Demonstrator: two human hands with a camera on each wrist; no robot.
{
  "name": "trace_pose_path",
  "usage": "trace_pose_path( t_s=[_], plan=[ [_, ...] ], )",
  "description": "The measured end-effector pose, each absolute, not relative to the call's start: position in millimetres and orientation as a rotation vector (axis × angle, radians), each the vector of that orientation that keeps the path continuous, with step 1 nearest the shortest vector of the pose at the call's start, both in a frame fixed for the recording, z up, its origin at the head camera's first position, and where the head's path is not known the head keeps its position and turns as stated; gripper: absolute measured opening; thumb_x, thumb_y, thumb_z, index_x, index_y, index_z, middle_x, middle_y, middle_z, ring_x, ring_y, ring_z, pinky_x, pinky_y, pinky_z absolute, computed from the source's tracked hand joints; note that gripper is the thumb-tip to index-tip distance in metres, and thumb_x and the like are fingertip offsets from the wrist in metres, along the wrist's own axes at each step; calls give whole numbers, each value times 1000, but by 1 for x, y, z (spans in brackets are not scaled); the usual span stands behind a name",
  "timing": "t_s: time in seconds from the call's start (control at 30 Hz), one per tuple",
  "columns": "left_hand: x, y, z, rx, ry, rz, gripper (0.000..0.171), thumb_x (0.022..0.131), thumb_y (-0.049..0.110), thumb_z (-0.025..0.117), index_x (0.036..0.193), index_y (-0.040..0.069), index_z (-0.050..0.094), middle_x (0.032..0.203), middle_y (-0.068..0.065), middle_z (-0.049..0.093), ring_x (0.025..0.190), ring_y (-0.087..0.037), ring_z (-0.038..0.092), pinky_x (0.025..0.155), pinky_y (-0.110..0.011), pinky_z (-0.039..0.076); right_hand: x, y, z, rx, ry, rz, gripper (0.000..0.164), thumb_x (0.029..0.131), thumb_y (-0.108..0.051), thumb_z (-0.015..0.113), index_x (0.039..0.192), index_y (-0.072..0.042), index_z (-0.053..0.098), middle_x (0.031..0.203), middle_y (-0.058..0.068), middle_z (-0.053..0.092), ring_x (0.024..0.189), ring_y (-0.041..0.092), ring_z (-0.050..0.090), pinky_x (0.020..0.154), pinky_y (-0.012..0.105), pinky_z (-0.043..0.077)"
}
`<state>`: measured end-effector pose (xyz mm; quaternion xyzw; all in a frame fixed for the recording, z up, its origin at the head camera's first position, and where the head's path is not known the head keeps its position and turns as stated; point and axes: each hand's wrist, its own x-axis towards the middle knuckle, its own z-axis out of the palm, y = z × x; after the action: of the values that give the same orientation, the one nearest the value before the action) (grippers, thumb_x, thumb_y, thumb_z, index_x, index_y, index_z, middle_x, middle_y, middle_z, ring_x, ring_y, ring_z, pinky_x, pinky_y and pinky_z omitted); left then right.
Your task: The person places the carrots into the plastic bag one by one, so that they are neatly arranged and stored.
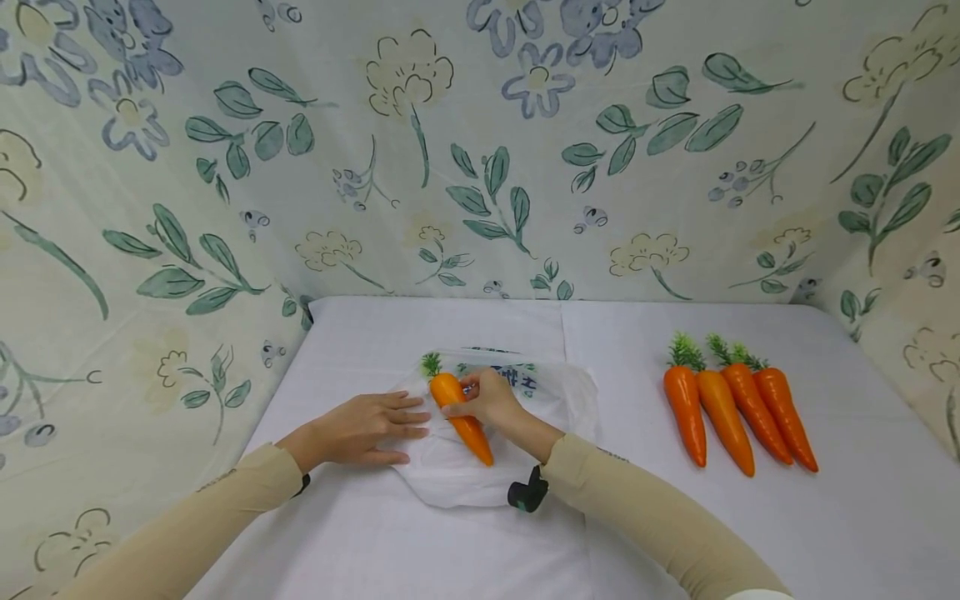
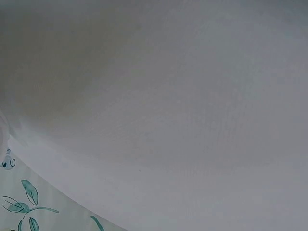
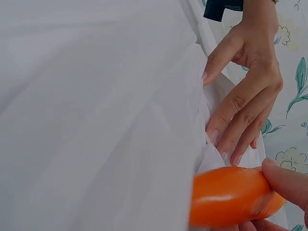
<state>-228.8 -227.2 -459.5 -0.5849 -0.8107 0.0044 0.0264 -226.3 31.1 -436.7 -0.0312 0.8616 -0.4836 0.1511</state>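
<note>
My right hand [image 1: 491, 402] pinches an orange carrot [image 1: 468, 429] with a green leafy top, held over a thin white plastic bag [image 1: 442, 479] with dark printing. In the right wrist view the thumb and fingers grip the carrot [image 3: 231, 197] near one end, and white plastic hides its other end. Spread on the bag's left edge, the left hand [image 1: 371, 429] has its fingers nearly straight, fingertips close to the carrot. The right wrist view also shows this left hand [image 3: 250, 96] with fingertips at the plastic. Only white cloth and some patterned fabric show in the left wrist view.
Several more carrots [image 1: 738, 417] with green tops lie side by side on the right part of the white-covered table [image 1: 862, 517]. A floral curtain [image 1: 480, 208] stands behind the table and along both sides.
</note>
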Motion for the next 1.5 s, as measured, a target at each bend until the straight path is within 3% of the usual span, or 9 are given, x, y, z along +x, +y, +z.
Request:
trace_pose_path(
  t_s=[0.63,1.5],
  plan=[
    [-227,-227,-459,-1790,-2530,-2,50,99,48,57,138,16,62,144,-3,55,138,-27,45,113,-47,34,-224,32,-437,-79,2505,-1303,55,77,-21,89,121,2,66,89,9,61,70,20,60,59,27,57],
    [-227,-228,-461,-1752,-2578,-77,53,96,49,61,138,16,63,143,-6,56,135,-28,49,106,-45,44,-216,23,-445,-73,2436,-1394,54,77,-24,88,109,9,62,81,10,65,59,19,65,59,31,58]
  ],
)
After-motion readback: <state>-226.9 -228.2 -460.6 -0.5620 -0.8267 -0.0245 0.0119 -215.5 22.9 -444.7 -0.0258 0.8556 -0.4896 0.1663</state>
